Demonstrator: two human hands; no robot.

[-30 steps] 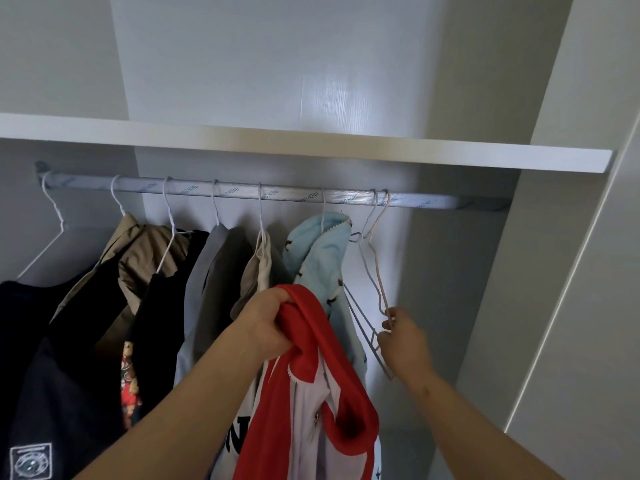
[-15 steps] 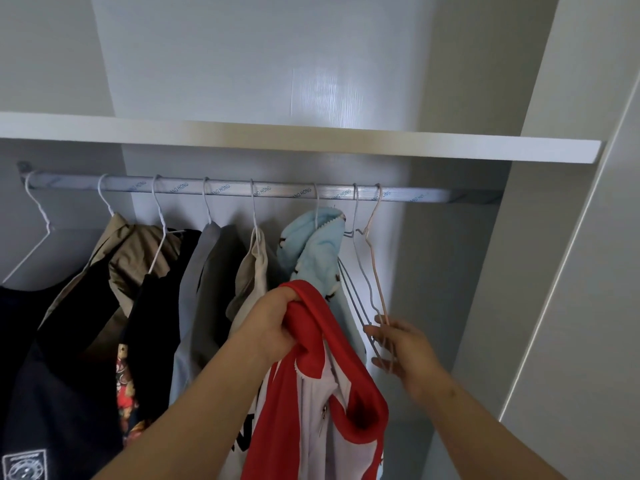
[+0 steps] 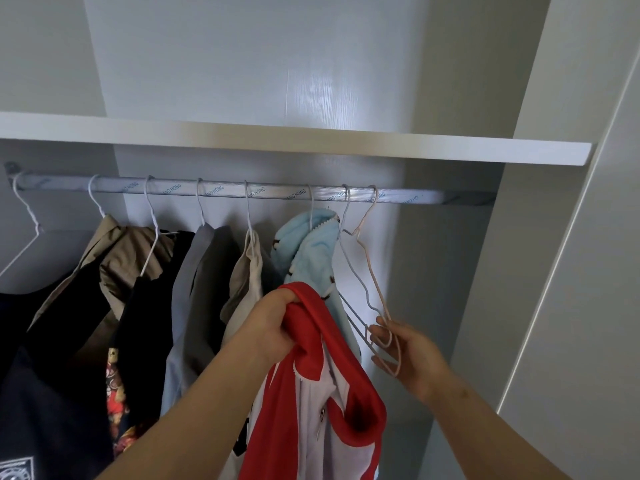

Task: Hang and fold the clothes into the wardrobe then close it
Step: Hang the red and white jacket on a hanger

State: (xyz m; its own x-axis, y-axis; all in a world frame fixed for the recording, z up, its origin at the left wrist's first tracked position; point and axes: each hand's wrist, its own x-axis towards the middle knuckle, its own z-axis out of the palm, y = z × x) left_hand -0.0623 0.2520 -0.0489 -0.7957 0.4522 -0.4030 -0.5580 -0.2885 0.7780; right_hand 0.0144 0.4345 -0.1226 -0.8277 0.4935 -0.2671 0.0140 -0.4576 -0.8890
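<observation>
The rail (image 3: pixel 415 196) runs just under the front edge of the white shelf (image 3: pixel 311 140). Past the last hook, its right end is bare up to the wardrobe's side panel (image 3: pixel 485 271). Hung clothes crowd the rest of it, ending with a fluffy light blue fleece (image 3: pixel 311 251).

Two thin wire hangers hang beside the fleece, a grey hanger (image 3: pixel 349 265) and a pink hanger (image 3: pixel 375 282), both with kinked shoulders. The right hand (image 3: pixel 412 358) reaches into the open space and holds the lower end of the pink hanger with curled fingers. The hanger's hook sits over the rail.

The left hand (image 3: pixel 273 327) grips a bunched fold of the red and white jacket (image 3: pixel 311 410), holding it up in front of the fleece. It is smooth fabric with a broad red collar band and a zip, and it drapes down out of view.
</observation>
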